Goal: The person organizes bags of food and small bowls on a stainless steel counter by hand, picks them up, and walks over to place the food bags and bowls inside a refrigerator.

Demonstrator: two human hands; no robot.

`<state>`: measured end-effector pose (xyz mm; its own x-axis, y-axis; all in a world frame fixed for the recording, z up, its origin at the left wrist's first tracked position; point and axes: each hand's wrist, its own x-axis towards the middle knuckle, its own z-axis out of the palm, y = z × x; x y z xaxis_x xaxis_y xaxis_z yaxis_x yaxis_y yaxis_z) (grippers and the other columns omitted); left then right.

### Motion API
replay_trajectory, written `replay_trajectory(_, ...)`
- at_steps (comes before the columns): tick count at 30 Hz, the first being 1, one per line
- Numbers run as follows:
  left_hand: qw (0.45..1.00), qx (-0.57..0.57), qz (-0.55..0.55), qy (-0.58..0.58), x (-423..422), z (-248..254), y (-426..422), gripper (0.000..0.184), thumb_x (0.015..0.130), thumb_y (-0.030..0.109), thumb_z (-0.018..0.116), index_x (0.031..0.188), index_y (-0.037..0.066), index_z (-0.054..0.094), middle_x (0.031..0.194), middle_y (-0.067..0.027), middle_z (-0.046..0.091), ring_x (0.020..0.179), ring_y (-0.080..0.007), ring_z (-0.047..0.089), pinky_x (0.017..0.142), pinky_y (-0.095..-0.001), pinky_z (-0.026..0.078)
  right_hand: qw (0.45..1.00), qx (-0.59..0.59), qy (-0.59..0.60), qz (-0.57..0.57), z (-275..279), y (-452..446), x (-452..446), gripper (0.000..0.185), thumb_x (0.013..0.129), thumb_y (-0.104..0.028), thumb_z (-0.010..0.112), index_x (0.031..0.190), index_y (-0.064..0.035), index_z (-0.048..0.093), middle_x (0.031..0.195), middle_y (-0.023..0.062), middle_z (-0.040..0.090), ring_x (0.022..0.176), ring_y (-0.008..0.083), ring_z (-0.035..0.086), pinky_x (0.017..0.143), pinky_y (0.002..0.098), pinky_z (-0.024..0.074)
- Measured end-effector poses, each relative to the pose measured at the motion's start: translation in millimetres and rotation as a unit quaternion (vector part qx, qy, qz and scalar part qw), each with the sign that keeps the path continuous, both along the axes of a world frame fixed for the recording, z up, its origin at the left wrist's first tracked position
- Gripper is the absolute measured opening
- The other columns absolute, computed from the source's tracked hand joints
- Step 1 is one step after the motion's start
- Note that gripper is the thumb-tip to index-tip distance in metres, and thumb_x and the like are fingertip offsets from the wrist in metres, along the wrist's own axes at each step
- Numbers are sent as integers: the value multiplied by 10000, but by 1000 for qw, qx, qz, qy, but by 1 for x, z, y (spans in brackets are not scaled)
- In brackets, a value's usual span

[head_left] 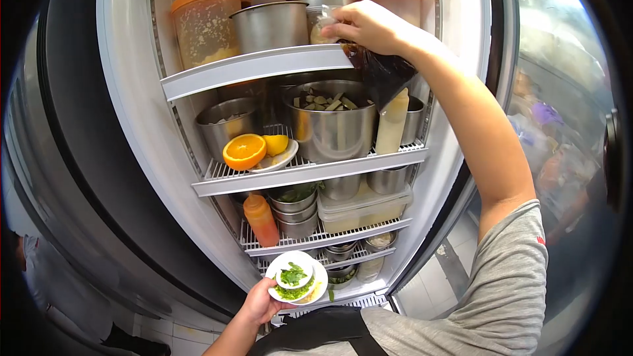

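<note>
My left hand (259,303) grips the edge of a white plate (321,290) low in front of me. Chopped greens lie on the plate, and a small white dish (293,265) with green leaves sits on top of them. Raised to the upper shelf, my right hand (362,25) has its fingers closed on the clear gathered top of a plastic bag (326,16). A dark bag (388,79) hangs below that hand and wrist over the shelf edge; whether it is the same bag is unclear. Beside it stands a pale squeeze bottle (393,122).
The open refrigerator's upper shelf (257,69) holds steel pots (270,26) and orange-lidded tubs (208,26). Below are a large pot of cut vegetables (333,132), a halved orange (244,152), an orange squeeze bottle (261,221) and a lidded plastic box (362,214). A person (62,290) stands left.
</note>
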<state>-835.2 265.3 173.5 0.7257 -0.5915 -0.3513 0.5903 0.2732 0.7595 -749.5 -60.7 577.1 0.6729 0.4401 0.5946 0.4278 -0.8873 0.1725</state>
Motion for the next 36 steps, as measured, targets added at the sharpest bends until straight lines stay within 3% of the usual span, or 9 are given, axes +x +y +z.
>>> replay_trajectory(5,1000,4,-8,-1,5,-4,3,462,892,218,329,1298,11,408,1183,-192,569,1014,-348,605,796,-477,533,990,-23,137,-35,13,-37,-36,892,723,-470,735,1422,-130,299,1381,141,428,1232,230,452,1041,338,344)
replay_trajectory(9,1000,0,-18,4,6,-2,6,466,893,213,323,1300,0,399,1197,-204,556,1019,-356,601,810,-486,527,972,67,191,-118,10,-41,-44,859,672,-443,766,1362,-100,389,942,68,646,881,179,577,819,284,427)
replay_trajectory(14,999,-7,-29,20,13,-9,11,450,898,177,315,1291,-33,381,1208,-218,534,1041,-363,584,847,-505,510,976,183,114,10,7,-53,-33,329,779,-213,683,1042,-25,621,960,27,641,889,89,556,853,238,427)
replay_trajectory(19,999,-8,-39,9,20,-15,15,446,902,180,314,1287,-34,387,1206,-219,536,1034,-366,586,841,-504,511,927,373,-40,20,21,-68,-22,269,862,-235,590,1034,-30,615,887,28,625,770,94,554,709,254,460)
replay_trajectory(22,999,-12,-35,15,21,-14,20,444,903,182,317,1284,-33,392,1205,-219,537,1034,-362,586,841,-501,511,910,359,-117,-172,30,-78,-16,348,872,-292,489,934,17,637,807,169,654,775,255,638,711,340,485)
replay_trajectory(25,1000,-1,-26,17,21,-10,21,442,904,182,319,1284,-30,397,1206,-216,539,1031,-354,590,837,-494,515,921,102,-209,-313,14,-91,5,369,869,-249,408,893,28,650,886,270,620,848,404,610,793,450,476)
replay_trajectory(29,999,0,-33,15,23,-7,22,438,911,188,316,1290,-18,398,1212,-201,543,1024,-346,600,819,-476,529,927,16,-224,-301,3,-78,19,377,862,-206,384,848,72,637,869,280,621,832,380,624,761,423,490)
replay_trajectory(31,999,16,-31,16,25,-6,20,435,918,192,315,1293,-11,396,1212,-197,544,1034,-339,599,822,-469,530,903,279,-254,-206,8,-71,26,310,841,-138,414,855,93,621,853,276,625,787,377,633,708,395,506)
replay_trajectory(36,999,9,-40,13,25,-8,15,442,910,191,309,1295,-9,397,1212,-194,546,1037,-334,599,821,-465,529,818,529,-200,-110,6,-46,60,305,816,-140,471,1020,69,557,949,225,625,830,287,624,688,399,480)
